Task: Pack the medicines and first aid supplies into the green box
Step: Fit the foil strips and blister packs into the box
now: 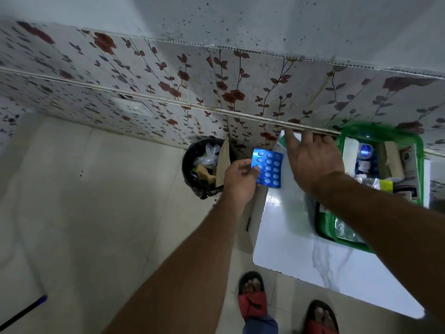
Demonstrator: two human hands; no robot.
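My left hand point(239, 182) pinches a blue blister pack of tablets point(268, 168) just left of the white table's left edge. My right hand point(313, 162) hovers over the table with fingers spread, holding nothing, its fingertips toward the wall. The green box point(420, 165) stands on the table at the right, against the wall, with several medicine packs and a small bottle inside. A green-rimmed clear lid point(330, 235) lies in front of it, partly hidden by my right forearm.
The white marble-pattern table point(289, 237) fills the lower right. A black waste bin point(207, 167) with bags and cardboard sits on the floor by the flowered wall tiles. My two sandalled feet point(252, 300) stand below the table. A dark stick point(24, 312) lies lower left.
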